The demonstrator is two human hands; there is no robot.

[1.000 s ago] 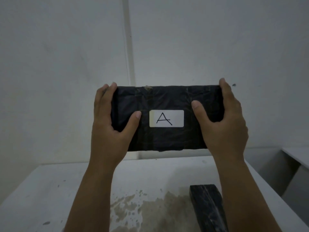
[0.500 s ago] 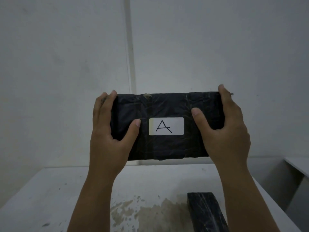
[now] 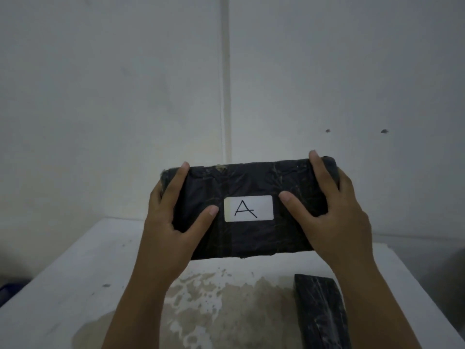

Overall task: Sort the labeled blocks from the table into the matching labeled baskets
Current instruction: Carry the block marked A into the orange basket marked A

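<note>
1. Block (image 3: 251,210) labelled A (image 3: 248,208) hangs above the desk (image 3: 63,285), clasped at both ends.
2. Left hand (image 3: 173,217) and right hand (image 3: 332,212) fingers (image 3: 318,172) wrap its top edge, thumbs pressing its face.
3. Second block (image 3: 319,313) lies near right.

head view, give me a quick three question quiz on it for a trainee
1. Which letter is on the white label of the held block?
2. True or false: only the left hand grips that block, while the right hand rests on the table.
3. Where is the second black block? a) lying on the table, lower right b) stacked on the held block c) in a basket

Key: 1. A. 2. False, both hands grip its ends, clear of the table. 3. a.
</note>
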